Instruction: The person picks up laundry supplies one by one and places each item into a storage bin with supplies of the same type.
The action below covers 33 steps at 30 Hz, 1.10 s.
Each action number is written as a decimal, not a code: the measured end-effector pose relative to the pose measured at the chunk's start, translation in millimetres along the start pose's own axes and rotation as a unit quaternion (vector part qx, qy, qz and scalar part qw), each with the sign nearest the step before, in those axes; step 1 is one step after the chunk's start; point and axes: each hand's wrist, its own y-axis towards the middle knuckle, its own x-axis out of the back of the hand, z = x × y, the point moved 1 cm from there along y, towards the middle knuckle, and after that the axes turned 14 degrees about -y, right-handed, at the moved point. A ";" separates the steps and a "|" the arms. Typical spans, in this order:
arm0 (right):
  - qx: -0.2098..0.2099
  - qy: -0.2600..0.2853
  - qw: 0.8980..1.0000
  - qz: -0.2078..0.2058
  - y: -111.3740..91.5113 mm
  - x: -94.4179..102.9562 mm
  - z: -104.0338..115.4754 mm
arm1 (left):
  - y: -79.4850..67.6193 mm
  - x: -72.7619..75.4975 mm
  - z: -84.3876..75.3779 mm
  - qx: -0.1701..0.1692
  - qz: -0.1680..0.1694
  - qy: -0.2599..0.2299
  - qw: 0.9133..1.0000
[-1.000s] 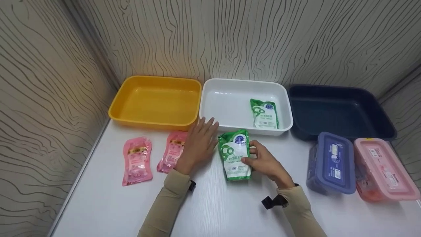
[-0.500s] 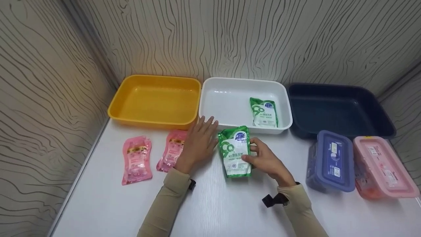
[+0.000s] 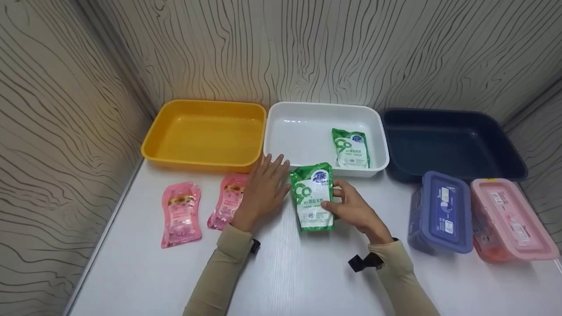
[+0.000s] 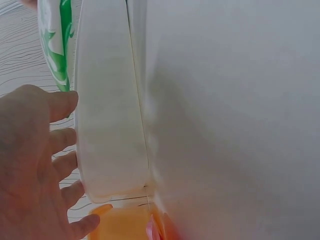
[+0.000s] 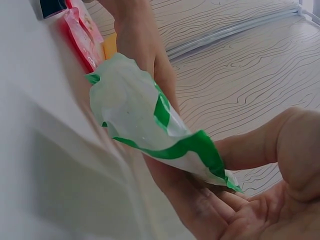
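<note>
My right hand [image 3: 358,213] pinches the right edge of a green-and-white detergent refill pouch [image 3: 314,197], thumb in front and fingers behind. The pouch is raised above the table just before the white basin [image 3: 303,109], its top overlapping the front rim in the head view. In the right wrist view the pouch [image 5: 130,110] is seen from its end. My left hand [image 3: 263,193] has straight, spread fingers at the basin's front left corner; whether they touch the rim I cannot tell. A similar green pouch [image 3: 351,149] lies inside the basin at the right.
Left of the white basin stands a yellow basin [image 3: 204,166], right of it a dark blue basin [image 3: 456,177]. Two pink pouches [image 3: 181,215] lie at the left, one partly behind my left hand. Blue-lidded [image 3: 445,210] and pink-lidded boxes [image 3: 513,219] stand at the right.
My right hand has lifted the green pouch a little and moved it toward the white basin. My left hand has stayed almost where it was. The head view has shifted slightly.
</note>
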 end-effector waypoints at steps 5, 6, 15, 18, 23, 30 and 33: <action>0.006 -0.001 1.000 -0.001 1.9 4.4 2.2 | 1.2 -0.1 -0.9 -0.001 -0.001 -0.008 1.000; 0.007 -0.002 1.000 -0.001 2.1 5.7 2.9 | 1.6 0.0 -1.1 0.000 -0.002 -0.011 1.000; 0.016 0.000 1.000 -0.006 10.1 8.2 4.0 | -0.1 -0.2 0.8 0.004 0.004 -0.018 1.000; 0.017 -0.002 1.000 -0.008 13.4 8.4 4.7 | 0.3 0.4 1.5 0.004 0.003 -0.019 1.000; 0.018 -0.006 1.000 -0.015 17.7 8.9 6.8 | 0.4 0.2 1.5 0.001 -0.003 -0.019 1.000; 0.025 -0.009 0.999 -0.023 24.5 9.1 10.5 | 1.3 0.4 2.5 -0.005 -0.011 -0.016 1.000; 0.023 -0.010 0.999 -0.028 28.1 8.5 11.2 | 0.8 0.7 2.6 -0.002 -0.005 -0.016 1.000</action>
